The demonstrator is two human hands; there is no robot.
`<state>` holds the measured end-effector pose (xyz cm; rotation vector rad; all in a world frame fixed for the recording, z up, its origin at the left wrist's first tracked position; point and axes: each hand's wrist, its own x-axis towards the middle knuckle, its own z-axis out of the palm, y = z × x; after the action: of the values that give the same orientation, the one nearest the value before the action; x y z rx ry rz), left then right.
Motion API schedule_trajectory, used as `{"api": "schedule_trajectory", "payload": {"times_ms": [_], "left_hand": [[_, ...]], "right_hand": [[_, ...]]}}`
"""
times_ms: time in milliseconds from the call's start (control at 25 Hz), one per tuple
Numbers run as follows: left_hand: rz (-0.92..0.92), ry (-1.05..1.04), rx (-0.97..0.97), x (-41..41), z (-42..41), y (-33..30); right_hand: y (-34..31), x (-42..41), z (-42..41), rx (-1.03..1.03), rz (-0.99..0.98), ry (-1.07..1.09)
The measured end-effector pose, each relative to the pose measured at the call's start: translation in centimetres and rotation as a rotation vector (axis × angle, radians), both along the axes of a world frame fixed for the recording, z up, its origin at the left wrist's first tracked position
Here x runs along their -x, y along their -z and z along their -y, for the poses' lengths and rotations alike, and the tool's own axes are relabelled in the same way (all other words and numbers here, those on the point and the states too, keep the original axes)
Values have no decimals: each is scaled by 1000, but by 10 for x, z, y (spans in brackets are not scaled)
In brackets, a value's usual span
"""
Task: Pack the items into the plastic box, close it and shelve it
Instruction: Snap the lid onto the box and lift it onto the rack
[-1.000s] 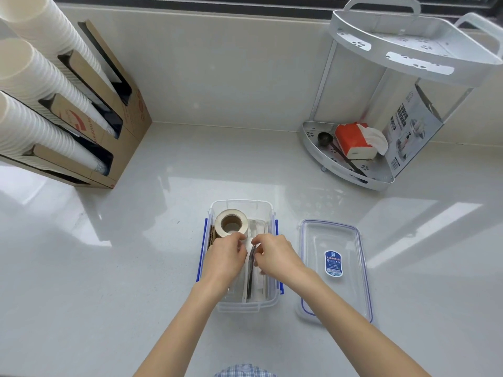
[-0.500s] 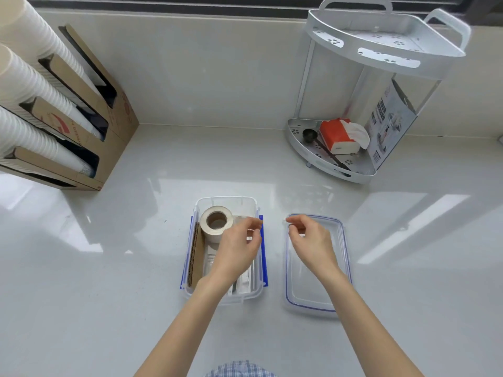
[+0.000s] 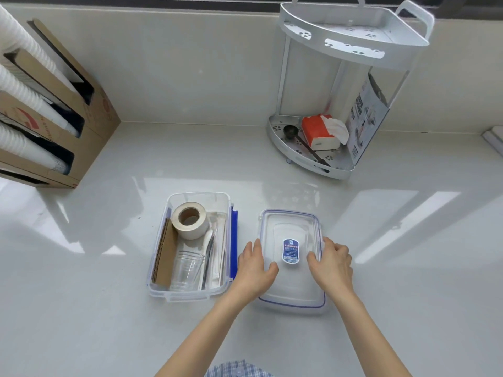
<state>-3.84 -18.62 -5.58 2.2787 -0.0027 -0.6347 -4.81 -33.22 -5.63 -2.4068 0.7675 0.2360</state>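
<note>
The clear plastic box (image 3: 174, 293) with blue side clips stands open on the white counter. Inside it are a roll of tape (image 3: 189, 223), a strip of brown cardboard (image 3: 164, 254), a clear cup (image 3: 186, 271) lying on its side and some wrapped cutlery (image 3: 211, 257). Just right of the box lies its clear lid (image 3: 291, 227) with a blue seal and a blue label. My left hand (image 3: 254, 268) grips the lid's left edge and my right hand (image 3: 330, 263) grips its right edge, thumbs on top.
A white two-tier corner shelf (image 3: 353, 36) stands at the back right, with a red tissue pack (image 3: 319, 131), a black scoop (image 3: 290, 131) and a printed carton (image 3: 366, 118) on its lower tier. A cardboard holder (image 3: 89, 115) of paper cups stands at the back left.
Both hands left the box's contents and moved right to the lid. They now hold its two long edges. The view has shifted to the right.
</note>
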Motion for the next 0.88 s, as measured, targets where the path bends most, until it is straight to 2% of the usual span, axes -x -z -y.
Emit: {"api": "schedule_trajectory", "payload": {"times_ms": [200,400,640,880], "left_hand": [[-30,-23,-98,1,6,3],[-49,-28,-57,1,3,-1],[-207,-231,199,2,2,-16],[-172,-246,419,2,-1,-33]], "right_hand": [[9,5,0,98,-68,-18],[12,6,0,44,-13,-7],[13,10,-2,-60,76,41],[-1,4,5,-157,217,135]]}}
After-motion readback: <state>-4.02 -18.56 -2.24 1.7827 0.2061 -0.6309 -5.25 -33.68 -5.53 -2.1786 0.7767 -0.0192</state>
